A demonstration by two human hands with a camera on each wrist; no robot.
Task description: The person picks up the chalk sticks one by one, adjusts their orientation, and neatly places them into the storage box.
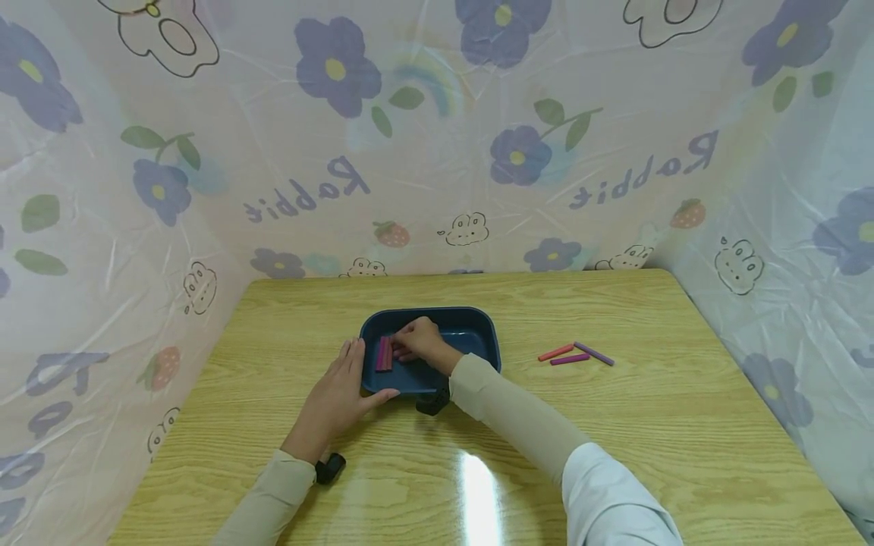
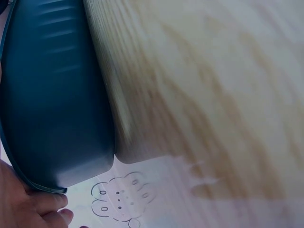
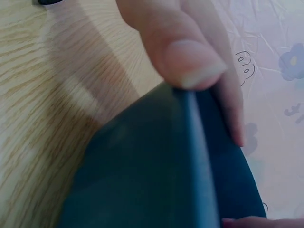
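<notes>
A dark blue rectangular tray (image 1: 471, 384) sits on the table with several crayon-like sticks (image 1: 381, 355), purple and reddish, side by side in its left part. My left hand (image 1: 334, 398) steadies the tray's left end, its fingers straight along the side and its thumb on the front rim. The left thumb (image 3: 190, 61) also shows large at the rim in the right wrist view. Reaching inside, my right hand (image 1: 422, 340) has curled fingers pinching at the right-most stick, which they mostly hide. In the left wrist view the tray's outer wall (image 2: 57, 109) fills the left side.
To the tray's right lie three loose sticks on the wooden table (image 1: 614, 440): an orange-red stick (image 1: 556, 353), a magenta stick (image 1: 570, 359) and a violet stick (image 1: 594, 353). A patterned cloth (image 1: 423, 174) hangs behind and along both sides.
</notes>
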